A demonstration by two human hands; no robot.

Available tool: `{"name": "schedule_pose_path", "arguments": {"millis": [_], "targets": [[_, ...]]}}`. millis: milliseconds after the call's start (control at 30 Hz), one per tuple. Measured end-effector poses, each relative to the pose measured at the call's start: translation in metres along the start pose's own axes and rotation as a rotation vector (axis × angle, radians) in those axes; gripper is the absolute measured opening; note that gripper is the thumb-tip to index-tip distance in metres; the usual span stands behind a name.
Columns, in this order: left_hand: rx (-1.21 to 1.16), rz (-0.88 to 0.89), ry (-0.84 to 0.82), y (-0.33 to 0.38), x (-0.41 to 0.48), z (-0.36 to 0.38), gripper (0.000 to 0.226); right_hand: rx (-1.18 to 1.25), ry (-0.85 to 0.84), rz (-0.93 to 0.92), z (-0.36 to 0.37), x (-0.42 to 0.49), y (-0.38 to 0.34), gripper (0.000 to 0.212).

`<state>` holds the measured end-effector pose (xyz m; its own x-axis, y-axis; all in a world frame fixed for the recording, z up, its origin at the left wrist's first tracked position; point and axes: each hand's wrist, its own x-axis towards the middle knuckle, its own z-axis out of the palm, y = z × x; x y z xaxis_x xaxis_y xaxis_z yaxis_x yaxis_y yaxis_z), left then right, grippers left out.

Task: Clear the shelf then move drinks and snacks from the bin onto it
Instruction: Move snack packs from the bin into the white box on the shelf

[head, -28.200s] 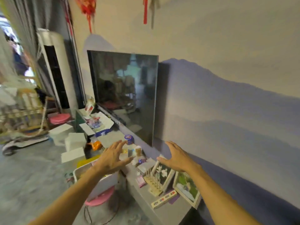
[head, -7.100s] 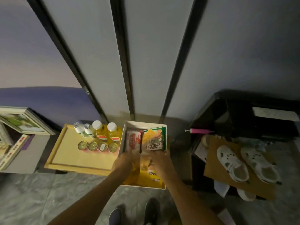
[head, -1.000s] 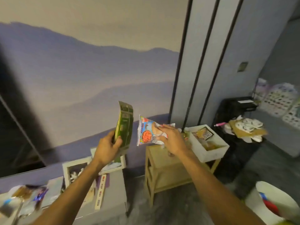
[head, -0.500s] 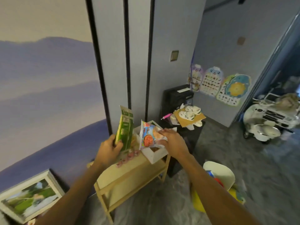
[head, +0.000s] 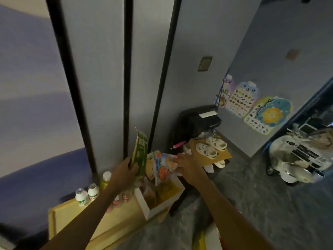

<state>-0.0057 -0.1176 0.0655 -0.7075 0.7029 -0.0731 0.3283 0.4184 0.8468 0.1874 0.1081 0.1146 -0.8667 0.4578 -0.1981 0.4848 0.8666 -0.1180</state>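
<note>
My left hand (head: 124,175) grips a green snack packet (head: 139,155) held upright above the wooden shelf (head: 72,213). My right hand (head: 187,166) holds a white, blue and orange snack bag (head: 163,166) over the white bin (head: 160,207), which stands on the shelf's right end with more packets inside. Small white drink bottles (head: 87,193) and a yellow bottle (head: 106,179) stand along the back of the shelf by the wall. A few small pink-topped cups sit behind my left forearm, partly hidden.
A black cabinet (head: 196,121) stands right of the shelf, with white shoes (head: 210,147) on cardboard in front of it. A white ride-on toy (head: 297,159) is at the far right. A white and yellow container (head: 207,239) sits on the grey floor near my right arm.
My view has dropped and swung toward the shelf. Both hands have lowered with their packets, the right one now over the bin.
</note>
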Motion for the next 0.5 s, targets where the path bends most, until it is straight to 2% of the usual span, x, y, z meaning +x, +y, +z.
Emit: {"name": "schedule_pose_path", "arguments": {"millis": [67,200,300,367,500], "targets": [[0.006,-0.056,0.012,-0.008,0.017,0.012,0.011,-0.07,-0.092,-0.1,0.003,0.027,0.01,0.056],[-0.028,-0.153,0.076,-0.016,0.041,0.037,0.008,-0.023,-0.178,-0.211,0.019,0.091,0.03,0.051],[-0.097,-0.258,0.104,-0.029,0.047,0.057,0.004,-0.076,-0.262,-0.297,0.041,0.147,0.051,0.051],[-0.091,-0.337,0.143,-0.033,0.049,0.072,0.01,-0.046,-0.334,-0.362,0.058,0.182,0.061,0.049],[-0.047,-0.518,0.213,-0.03,0.049,0.109,0.011,-0.065,-0.492,-0.51,0.09,0.232,0.065,0.066]]}}
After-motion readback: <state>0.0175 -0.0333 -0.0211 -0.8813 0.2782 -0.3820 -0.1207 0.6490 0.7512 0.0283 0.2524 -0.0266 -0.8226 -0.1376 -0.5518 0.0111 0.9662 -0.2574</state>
